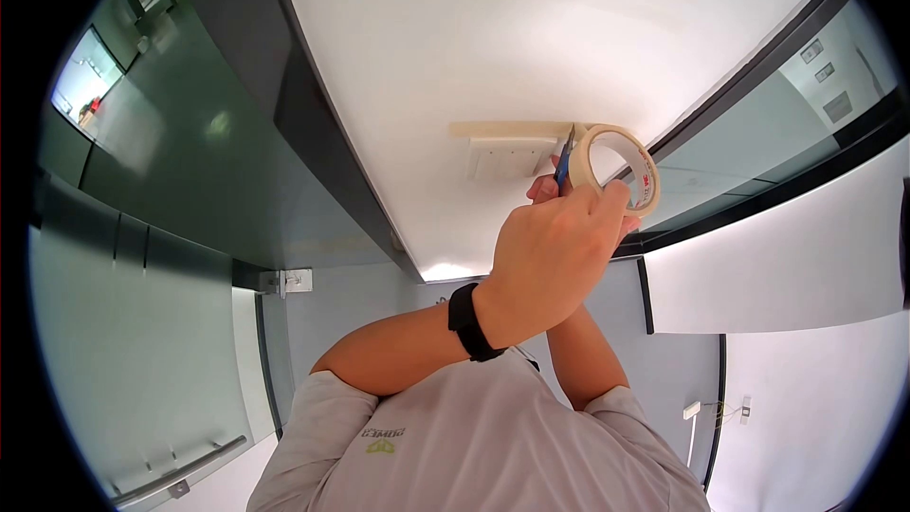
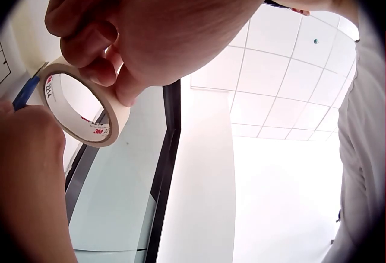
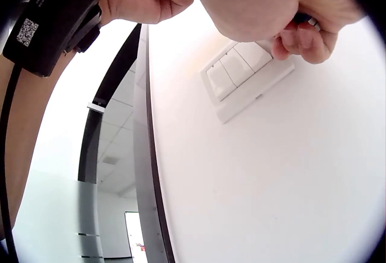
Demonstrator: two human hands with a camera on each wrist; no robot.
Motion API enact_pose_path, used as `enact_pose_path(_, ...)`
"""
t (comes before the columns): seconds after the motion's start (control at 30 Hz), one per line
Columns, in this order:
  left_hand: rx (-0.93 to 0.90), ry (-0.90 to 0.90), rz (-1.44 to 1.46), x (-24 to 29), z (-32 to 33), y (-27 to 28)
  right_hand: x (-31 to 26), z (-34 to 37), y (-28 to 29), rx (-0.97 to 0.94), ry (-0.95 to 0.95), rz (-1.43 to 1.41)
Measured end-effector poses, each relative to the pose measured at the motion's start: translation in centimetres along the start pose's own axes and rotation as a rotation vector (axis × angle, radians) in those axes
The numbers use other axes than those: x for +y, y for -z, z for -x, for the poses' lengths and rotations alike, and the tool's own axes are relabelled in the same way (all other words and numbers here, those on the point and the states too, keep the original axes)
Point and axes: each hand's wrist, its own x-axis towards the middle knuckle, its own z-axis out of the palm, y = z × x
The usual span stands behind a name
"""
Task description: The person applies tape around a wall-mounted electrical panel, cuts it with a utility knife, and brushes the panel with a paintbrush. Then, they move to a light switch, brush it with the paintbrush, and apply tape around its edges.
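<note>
My left hand [image 1: 555, 251] [image 2: 175, 27] grips a roll of cream masking tape [image 1: 582, 166] [image 2: 116, 107] between thumb and fingers. From the roll, a strip of tape [image 1: 512, 129] runs leftward along the wall, just above a white switch plate [image 1: 505, 161] [image 3: 237, 71]. Curled round a blue cutter knife [image 1: 563, 167] [image 2: 25, 91], my right hand [image 1: 543, 191] [image 2: 27, 160] [image 3: 265, 3] is mostly hidden behind the left in the head view. The knife's blade points up at the tape beside the roll; whether it touches the tape, I cannot tell.
Dark frame edges [image 1: 332, 123] border the white wall [image 1: 531, 28], with a glass panel [image 1: 758, 152] on the right. A glass door [image 1: 142, 322] with a metal handle [image 1: 190, 471] stands at the lower left. My left wrist wears a black band [image 1: 471, 324].
</note>
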Motion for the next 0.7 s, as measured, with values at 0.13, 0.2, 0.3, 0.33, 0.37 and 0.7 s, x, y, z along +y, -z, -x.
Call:
enact_pose_path(0.13, -0.009, 0.011, -0.002, 0.04, 0.01, -0.15, 0.18, 0.09, -0.11, -0.002, -0.007, -0.004)
enact_pose_path(0.2, 0.023, -0.002, 0.016, -0.04, -0.05, -0.31, 0.29, 0.08, -0.19, -0.002, -0.012, -0.007)
enact_pose_path(0.3, 0.012, -0.001, 0.001, 0.15, -0.11, -0.23, 0.44, 0.08, -0.33, -0.001, -0.017, -0.008)
enact_pose_path(0.33, 0.009, -0.001, 0.003, 0.22, -0.06, -0.28, 0.44, 0.16, -0.33, 0.001, -0.019, -0.008)
enact_pose_path(0.37, 0.014, 0.000, 0.008, 0.25, 0.00, -0.35, 0.46, 0.27, -0.35, 0.001, -0.021, -0.010)
enact_pose_path(0.7, 0.023, 0.022, 0.046, 0.38, -0.08, -0.40, 0.98, 0.27, -0.79, 0.018, -0.043, -0.023)
